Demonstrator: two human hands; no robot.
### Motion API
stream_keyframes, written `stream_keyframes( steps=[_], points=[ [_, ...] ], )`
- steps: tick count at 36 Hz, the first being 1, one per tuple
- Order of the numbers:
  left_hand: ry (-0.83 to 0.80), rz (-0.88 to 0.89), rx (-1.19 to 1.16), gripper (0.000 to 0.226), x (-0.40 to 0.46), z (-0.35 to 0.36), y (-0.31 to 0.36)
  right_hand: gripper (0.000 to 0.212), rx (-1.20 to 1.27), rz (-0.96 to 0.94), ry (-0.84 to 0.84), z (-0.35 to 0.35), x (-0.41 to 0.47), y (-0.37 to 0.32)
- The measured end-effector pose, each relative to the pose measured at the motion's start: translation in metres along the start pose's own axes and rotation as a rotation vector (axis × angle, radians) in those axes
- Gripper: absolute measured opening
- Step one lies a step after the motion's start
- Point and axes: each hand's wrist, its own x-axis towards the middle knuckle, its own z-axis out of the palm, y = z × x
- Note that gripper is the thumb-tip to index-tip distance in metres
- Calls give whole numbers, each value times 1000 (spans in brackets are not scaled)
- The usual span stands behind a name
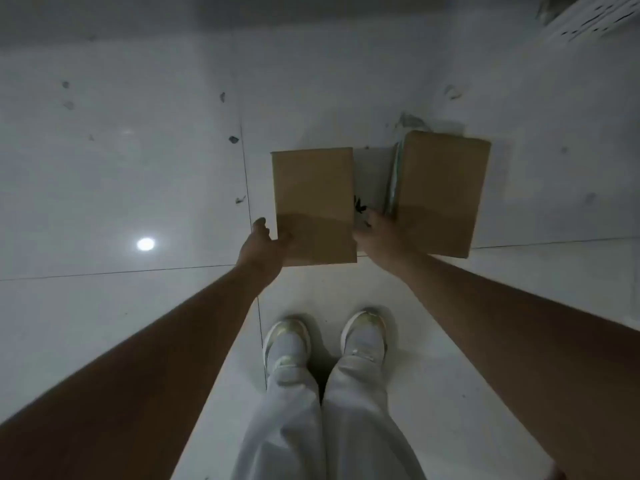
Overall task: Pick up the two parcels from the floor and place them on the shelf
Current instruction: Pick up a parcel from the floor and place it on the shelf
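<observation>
The head view looks straight down past two bare forearms at a pale, glossy tiled floor [138, 188] with dark grout lines, grey flecks and a round glare of lamplight. Two parcels sit side by side ahead of the person's feet, apart by a narrow gap of tile. The left parcel [313, 199] is a plain brown cardboard box, upright rectangle in outline, with a smooth blank top face and a darker band across its near end. The right parcel [440, 192] is the same brown card, slightly larger in the picture and tilted a little, with a strip of clear or greenish tape or film along its left edge. No label, brand or legible writing shows on either box; a small black mark lies in the gap between them, too blurred to read. The left hand [265, 247] closes its grip on the near left corner of the left parcel, thumb out at the side, fingers wrapped onto the box. The right hand [377, 233] grips the near left corner of the right parcel, fingers curled around its edge. Whether either box has left the floor I cannot tell. Below, light trousers [322, 427] fall over pale trainers [287, 341]
</observation>
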Motion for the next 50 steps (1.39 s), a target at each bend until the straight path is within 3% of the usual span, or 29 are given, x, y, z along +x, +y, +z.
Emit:
stream_keyframes(
  steps=[5,10,14,16,19,21,28,34,38,42,46,50],
  points=[
    [10,-10,-123,68,35,6,9,37,152,6,3,2,27,-9],
    [37,11,-188,57,51,17,23,67,304,57,-35,15,49,-5],
    [6,-46,-268,65,46,19,26,92,469,139,-84,16,49,3],
    [-16,-120,-336,65,39,16,28,81,490,159,-82,6,29,-10],
    [-49,-186,-389,54,23,11,34,35,480,153,-71,-9,7,-27],
    [-41,-202,-408,54,8,6,40,22,487,131,-65,-18,-3,-34],
    [-10,-164,-529,62,-52,-27,64,28,477,133,-10,-66,-55,-75],
    [-13,-105,-644,66,-115,-68,96,47,440,205,-5,-105,-105,-131],
    [-4,-71,-704,62,-159,-99,121,27,401,119,-6,-134,-150,-169],
    [-9,-39,-781,61,-208,-135,149,23,395,22,33,-163,-203,-212],
    [6,-5,-863,60,-262,-176,183,35,464,-30,53,-184,-259,-260],
    [16,72,-855,59,-312,-220,209,34,523,-71,28,-213,-312,-306]
  ],
)
